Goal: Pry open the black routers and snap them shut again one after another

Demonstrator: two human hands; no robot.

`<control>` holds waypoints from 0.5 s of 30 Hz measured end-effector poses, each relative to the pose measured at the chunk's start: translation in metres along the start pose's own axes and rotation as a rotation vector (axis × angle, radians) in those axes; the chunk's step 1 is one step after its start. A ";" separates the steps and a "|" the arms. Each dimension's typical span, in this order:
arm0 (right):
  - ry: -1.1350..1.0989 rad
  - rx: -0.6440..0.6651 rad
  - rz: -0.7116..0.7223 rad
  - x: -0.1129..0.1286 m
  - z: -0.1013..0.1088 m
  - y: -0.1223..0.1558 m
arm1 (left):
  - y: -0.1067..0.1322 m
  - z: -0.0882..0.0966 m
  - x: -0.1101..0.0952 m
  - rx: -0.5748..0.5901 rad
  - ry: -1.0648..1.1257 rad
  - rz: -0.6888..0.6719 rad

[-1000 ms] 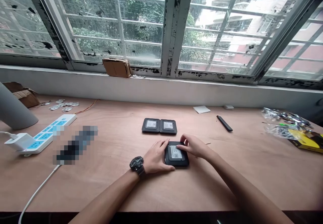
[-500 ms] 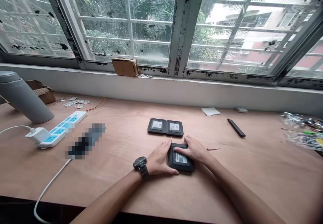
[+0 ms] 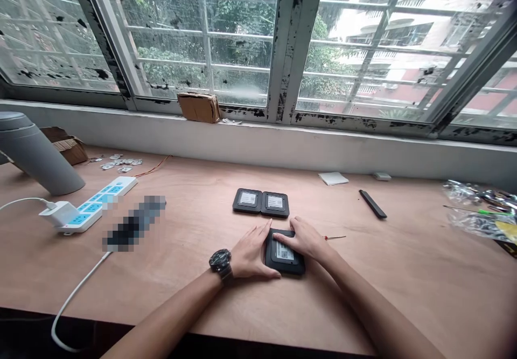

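A flat, square black device [image 3: 286, 264] with a white printed label on its upper face lies on the wooden table between my hands. My left hand [image 3: 251, 254], below a black wristwatch, grips its left side, thumb along the near edge and fingers toward the far corner. My right hand [image 3: 305, 239] holds it from the far right, with the thumb laid across the top, covering part of the label. Just beyond are two similar labelled black devices, a left one [image 3: 247, 208] and a right one [image 3: 275, 212], side by side and touching.
A small red-handled screwdriver [image 3: 334, 237] lies right of my right hand. Farther right are a black strip [image 3: 372, 204] and plastic bags [image 3: 479, 224]. A white power strip [image 3: 97, 205], a grey cylinder [image 3: 44, 157] and a blurred-out object [image 3: 135, 224] occupy the left.
The whole view has shifted slightly, so things appear a little farther left. Both hands keep their hold on the black device, with no clear movement of it on the table.
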State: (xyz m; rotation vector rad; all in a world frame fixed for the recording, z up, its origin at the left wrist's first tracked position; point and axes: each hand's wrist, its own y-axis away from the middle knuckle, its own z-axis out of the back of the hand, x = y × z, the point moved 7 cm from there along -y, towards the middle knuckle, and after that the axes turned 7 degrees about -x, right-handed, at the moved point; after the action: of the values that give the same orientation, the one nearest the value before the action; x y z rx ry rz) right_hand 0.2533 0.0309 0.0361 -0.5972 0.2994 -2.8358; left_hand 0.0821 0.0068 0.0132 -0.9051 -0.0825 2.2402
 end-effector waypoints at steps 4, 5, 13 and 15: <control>-0.057 0.014 -0.036 -0.001 -0.003 -0.001 | 0.000 0.000 0.000 -0.004 0.012 -0.007; -0.083 0.025 -0.045 -0.002 -0.004 -0.001 | 0.000 0.000 0.000 -0.008 0.017 -0.013; -0.310 -0.008 0.060 0.005 0.015 0.002 | -0.003 0.002 -0.002 -0.044 0.042 -0.038; -0.432 0.054 0.034 0.007 0.019 0.004 | -0.004 0.006 -0.007 -0.057 0.061 -0.053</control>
State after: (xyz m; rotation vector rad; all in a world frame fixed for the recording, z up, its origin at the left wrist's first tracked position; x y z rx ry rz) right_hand 0.2557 0.0221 0.0542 -1.1492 0.1507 -2.5824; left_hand 0.0846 0.0066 0.0229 -0.9903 -0.1412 2.1692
